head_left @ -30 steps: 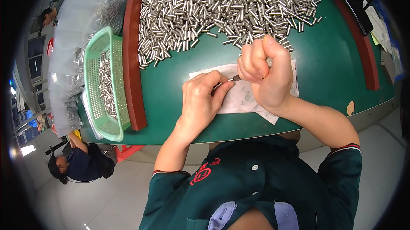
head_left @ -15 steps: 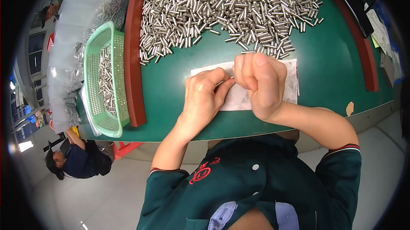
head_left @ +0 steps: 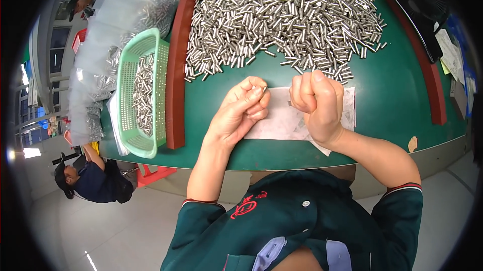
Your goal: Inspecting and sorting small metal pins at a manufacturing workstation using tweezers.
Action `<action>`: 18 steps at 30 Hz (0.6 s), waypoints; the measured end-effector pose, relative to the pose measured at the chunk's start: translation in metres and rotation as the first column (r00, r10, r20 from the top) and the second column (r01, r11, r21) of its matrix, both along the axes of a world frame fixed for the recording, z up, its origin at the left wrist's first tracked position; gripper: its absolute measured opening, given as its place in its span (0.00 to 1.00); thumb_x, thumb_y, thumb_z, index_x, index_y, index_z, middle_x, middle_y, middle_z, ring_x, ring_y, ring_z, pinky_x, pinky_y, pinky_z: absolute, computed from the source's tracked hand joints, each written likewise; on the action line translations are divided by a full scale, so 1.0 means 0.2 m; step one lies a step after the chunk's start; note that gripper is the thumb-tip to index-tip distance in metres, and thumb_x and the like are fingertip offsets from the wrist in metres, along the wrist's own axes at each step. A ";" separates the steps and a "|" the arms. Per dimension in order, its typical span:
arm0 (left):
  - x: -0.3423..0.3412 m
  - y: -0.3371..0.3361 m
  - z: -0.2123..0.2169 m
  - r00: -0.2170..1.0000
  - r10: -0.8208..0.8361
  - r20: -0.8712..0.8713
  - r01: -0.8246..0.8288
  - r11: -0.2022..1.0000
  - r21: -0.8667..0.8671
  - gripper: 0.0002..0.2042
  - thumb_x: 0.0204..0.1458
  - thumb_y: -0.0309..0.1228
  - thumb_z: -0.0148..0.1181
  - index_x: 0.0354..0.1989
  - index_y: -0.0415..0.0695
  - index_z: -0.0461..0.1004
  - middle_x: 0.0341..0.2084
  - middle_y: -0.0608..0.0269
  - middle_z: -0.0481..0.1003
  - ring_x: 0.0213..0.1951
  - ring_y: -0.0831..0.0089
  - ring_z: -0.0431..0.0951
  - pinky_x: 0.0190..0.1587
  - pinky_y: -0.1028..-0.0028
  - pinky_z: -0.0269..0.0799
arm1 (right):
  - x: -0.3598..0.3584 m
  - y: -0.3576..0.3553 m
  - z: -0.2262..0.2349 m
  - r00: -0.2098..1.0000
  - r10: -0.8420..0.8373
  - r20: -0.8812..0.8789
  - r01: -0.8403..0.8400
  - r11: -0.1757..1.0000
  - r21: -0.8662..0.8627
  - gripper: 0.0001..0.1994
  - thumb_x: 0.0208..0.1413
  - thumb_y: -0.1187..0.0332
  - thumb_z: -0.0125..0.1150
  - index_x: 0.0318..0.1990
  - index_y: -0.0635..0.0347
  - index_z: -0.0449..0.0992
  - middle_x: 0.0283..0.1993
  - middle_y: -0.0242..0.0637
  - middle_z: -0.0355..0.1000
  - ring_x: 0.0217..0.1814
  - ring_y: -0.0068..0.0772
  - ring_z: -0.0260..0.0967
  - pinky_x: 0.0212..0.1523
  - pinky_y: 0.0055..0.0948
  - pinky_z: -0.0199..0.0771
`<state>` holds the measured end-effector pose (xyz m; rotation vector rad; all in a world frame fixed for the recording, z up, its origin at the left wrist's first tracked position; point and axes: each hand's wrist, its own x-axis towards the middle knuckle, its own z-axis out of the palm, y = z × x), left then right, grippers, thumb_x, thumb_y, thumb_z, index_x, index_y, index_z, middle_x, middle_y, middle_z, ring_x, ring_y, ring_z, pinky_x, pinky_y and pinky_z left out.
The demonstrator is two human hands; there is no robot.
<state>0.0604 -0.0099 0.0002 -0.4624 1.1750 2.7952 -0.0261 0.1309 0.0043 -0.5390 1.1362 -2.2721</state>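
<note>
Here a pin (head_left: 264, 89) pokes past the left fingertips (head_left: 255, 96).

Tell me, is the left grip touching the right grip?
Apart: the head view shows pale sheet between the left grip and the right grip.

The person wears a dark green shirt (head_left: 342, 220) with short sleeves. The left sleeve (head_left: 196, 223) and the right sleeve (head_left: 401, 211) each end in a narrow striped trim, red and white on the right, with red showing on the left. Red embroidery (head_left: 245, 209), a rounded emblem with smaller marks beside it, sits on the left of the chest. Round pale buttons (head_left: 306, 203) run down the middle. At the near edge, two lavender-blue collar flaps (head_left: 338, 257) flank the neck. The left hand (head_left: 241, 110) and right hand (head_left: 320, 105) are bare, as are both forearms (head_left: 205, 174).
</note>
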 end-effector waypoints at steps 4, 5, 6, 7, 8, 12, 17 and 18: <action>-0.01 -0.02 0.00 0.996 0.045 0.083 -0.047 0.999 0.023 0.09 0.55 0.29 0.48 0.40 0.37 0.67 0.16 0.70 0.58 0.16 0.87 0.50 0.18 0.86 0.47 | -0.02 0.00 0.00 0.999 0.015 0.036 -0.016 1.000 0.021 0.20 0.58 0.67 0.34 0.12 0.59 0.50 0.11 0.28 0.47 0.14 0.18 0.42 0.17 0.22 0.44; -0.01 -0.02 0.00 0.994 0.042 0.099 -0.045 0.999 0.021 0.10 0.55 0.29 0.48 0.42 0.37 0.67 0.16 0.70 0.59 0.16 0.87 0.51 0.18 0.86 0.47 | -0.02 0.00 0.00 0.999 0.017 0.050 -0.018 1.000 0.018 0.20 0.58 0.67 0.34 0.12 0.59 0.50 0.11 0.28 0.47 0.14 0.18 0.42 0.17 0.22 0.44; -0.01 -0.02 0.01 0.994 0.045 0.097 -0.048 0.999 0.021 0.10 0.55 0.29 0.48 0.42 0.37 0.67 0.16 0.70 0.59 0.16 0.87 0.51 0.18 0.86 0.47 | -0.02 -0.01 0.00 0.999 0.020 0.048 -0.021 1.000 0.018 0.20 0.58 0.67 0.34 0.12 0.59 0.50 0.11 0.28 0.47 0.14 0.18 0.42 0.17 0.22 0.44; -0.01 -0.01 0.02 0.990 0.061 0.127 -0.063 0.998 0.010 0.10 0.55 0.29 0.48 0.42 0.36 0.67 0.16 0.70 0.59 0.16 0.87 0.51 0.18 0.86 0.47 | -0.02 -0.01 0.00 0.999 0.017 0.050 -0.018 1.000 0.014 0.20 0.58 0.67 0.34 0.12 0.58 0.50 0.11 0.27 0.47 0.14 0.18 0.43 0.17 0.22 0.44; -0.01 -0.01 0.03 0.985 0.077 0.157 -0.078 0.997 -0.001 0.10 0.55 0.28 0.48 0.41 0.35 0.67 0.16 0.69 0.59 0.16 0.87 0.51 0.18 0.86 0.47 | -0.02 -0.01 0.00 0.999 0.014 0.052 -0.015 1.000 0.009 0.20 0.58 0.67 0.34 0.12 0.58 0.50 0.11 0.27 0.47 0.14 0.18 0.43 0.17 0.22 0.44; -0.01 -0.01 0.04 0.989 0.051 0.138 -0.050 0.999 -0.011 0.11 0.55 0.30 0.47 0.41 0.35 0.67 0.21 0.62 0.68 0.16 0.86 0.54 0.19 0.85 0.50 | -0.02 -0.01 0.01 0.998 0.012 0.065 -0.012 1.000 0.002 0.20 0.58 0.67 0.34 0.12 0.58 0.50 0.11 0.27 0.47 0.14 0.18 0.43 0.17 0.21 0.43; 0.09 -0.09 0.10 0.981 0.177 -0.072 -0.188 0.962 -0.199 0.09 0.56 0.34 0.47 0.38 0.40 0.66 0.16 0.75 0.54 0.16 0.87 0.49 0.17 0.86 0.46 | -0.04 -0.01 0.00 0.995 0.016 0.099 -0.015 1.000 -0.014 0.20 0.58 0.68 0.35 0.12 0.57 0.49 0.11 0.27 0.46 0.14 0.18 0.42 0.16 0.21 0.42; 0.11 -0.13 0.17 0.959 0.266 -0.095 -0.279 0.842 -0.462 0.10 0.57 0.34 0.46 0.38 0.40 0.67 0.14 0.74 0.56 0.16 0.87 0.52 0.17 0.85 0.48 | -0.05 0.00 -0.01 0.995 0.006 0.100 -0.006 1.000 -0.008 0.20 0.58 0.68 0.35 0.12 0.57 0.49 0.11 0.27 0.46 0.14 0.18 0.42 0.16 0.21 0.42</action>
